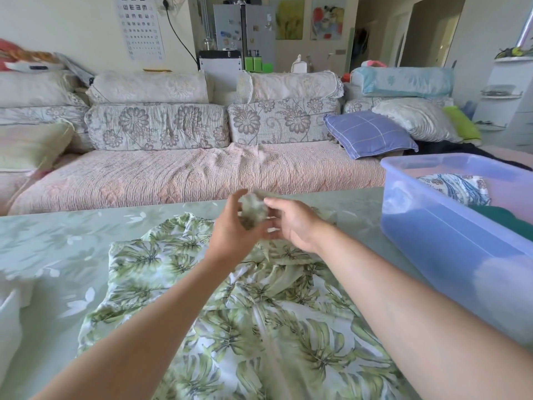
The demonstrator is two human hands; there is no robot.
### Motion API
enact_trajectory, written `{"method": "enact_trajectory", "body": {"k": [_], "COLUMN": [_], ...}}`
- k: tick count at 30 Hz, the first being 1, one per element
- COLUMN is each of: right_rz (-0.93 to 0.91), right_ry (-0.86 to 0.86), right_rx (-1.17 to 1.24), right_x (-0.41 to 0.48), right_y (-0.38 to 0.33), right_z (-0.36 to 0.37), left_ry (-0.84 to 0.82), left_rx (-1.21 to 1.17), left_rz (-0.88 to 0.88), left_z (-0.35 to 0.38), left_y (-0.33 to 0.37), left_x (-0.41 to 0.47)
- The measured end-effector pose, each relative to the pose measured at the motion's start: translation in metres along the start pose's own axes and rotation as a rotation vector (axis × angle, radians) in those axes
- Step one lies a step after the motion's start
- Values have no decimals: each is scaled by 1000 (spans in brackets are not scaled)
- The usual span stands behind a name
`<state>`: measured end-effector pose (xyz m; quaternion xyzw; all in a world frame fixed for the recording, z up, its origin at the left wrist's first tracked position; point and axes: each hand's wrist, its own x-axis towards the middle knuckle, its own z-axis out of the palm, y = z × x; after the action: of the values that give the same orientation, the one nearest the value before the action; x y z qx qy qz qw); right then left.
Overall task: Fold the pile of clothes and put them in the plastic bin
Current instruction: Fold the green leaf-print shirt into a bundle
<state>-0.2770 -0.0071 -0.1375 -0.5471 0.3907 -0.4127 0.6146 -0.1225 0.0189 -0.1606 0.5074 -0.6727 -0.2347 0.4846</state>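
Observation:
A green leaf-print garment [178,269] lies spread on the table, reaching from the middle down to the near edge. My left hand [233,229] and my right hand [291,223] are raised close together over its far end. Both hold a bunched, blurred part of the garment's fabric [253,210] between them. The clear blue plastic bin [450,241] stands at the right. Inside it lie a folded blue-patterned cloth [458,186] and a dark green one [504,216].
The table has a pale green floral cover [52,235]. White cloth [11,313] lies at the table's left edge. Behind the table runs a sofa [187,174] with several cushions, among them a blue checked one [369,134].

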Motion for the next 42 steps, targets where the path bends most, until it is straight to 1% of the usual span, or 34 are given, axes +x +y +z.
{"method": "enact_trajectory", "body": {"k": [1,2,3,4,5,6,7,8,9,11,12,13,14,15,17,19,21,23,26,29,31,33,34,35,36,37,38,39,40,41,42], "right_rz": [-25,-50,-77,-104,-117,-101,-59,-9,42,161,224,278,318,337,320,250,177,103,10,64,105,98,81,48,4,-38,-82,-122,-133,-97,-23], "right_ry": [68,169,266,316,303,242,170,104,46,-64,-124,-184,-227,-245,-203,-98,-49,-53,-78,-108,-164,-156,-119,-59,17,92,158,198,201,167,107], "right_rx": [-36,-146,-325,-524,-693,-820,-902,-967,-1017,-1104,-1155,-1213,-1275,-1331,-1382,-1343,-1314,-1342,-1393,-1340,-1260,-1214,-1195,-1179,-1175,-1199,-1251,-1314,-1366,-1407,-1431], "right_x": [-1,0,-1,-2,-3,-6,-9,-12,-15,-19,-21,-23,-25,-26,-26,-28,-32,-35,-40,-48,-51,-52,-50,-46,-43,-38,-34,-28,-24,-20,-19], "right_y": [1,4,8,12,17,21,26,30,35,41,42,44,45,47,52,52,48,44,39,32,27,25,26,28,29,30,31,34,38,43,49], "right_z": [3,3,1,-1,-5,-8,-9,-10,-11,-12,-11,-11,-11,-12,-15,-16,-16,-15,-11,-3,5,10,11,10,7,4,0,-4,-8,-11,-14], "left_ry": [81,152,207,243,259,262,249,217,170,31,-63,-168,-261,-315,-332,-383,-463,-457,-345,-231,-201,-198,-198,-189,-185,-196,-227,-274,-332,-389,-444], "left_rx": [16,18,-9,-33,-35,6,93,213,349,598,667,692,700,703,696,731,801,934,1132,1376,1474,1500,1506,1488,1422,1306,1165,1029,924,856,827], "left_rz": [-77,-177,-292,-409,-509,-581,-616,-615,-575,-379,-264,-188,-168,-193,-299,-412,-475,-412,-341,-290,-333,-413,-401,-321,-204,-84,1,40,50,51,45], "left_z": [-7,-15,-22,-31,-38,-45,-53,-59,-64,-71,-73,-74,-73,-71,-65,-62,-63,-65,-73,-86,-94,-97,-96,-93,-87,-80,-71,-61,-51,-41,-32], "left_y": [-4,-10,-17,-26,-33,-40,-46,-53,-58,-57,-55,-53,-54,-55,-60,-64,-67,-73,-74,-61,-56,-55,-55,-55,-54,-53,-49,-45,-42,-41,-44], "left_x": [3,7,10,11,11,10,8,6,4,-1,-3,-6,-9,-11,-9,-5,-4,-7,-16,-18,-19,-22,-23,-22,-20,-17,-15,-13,-13,-14,-16]}}
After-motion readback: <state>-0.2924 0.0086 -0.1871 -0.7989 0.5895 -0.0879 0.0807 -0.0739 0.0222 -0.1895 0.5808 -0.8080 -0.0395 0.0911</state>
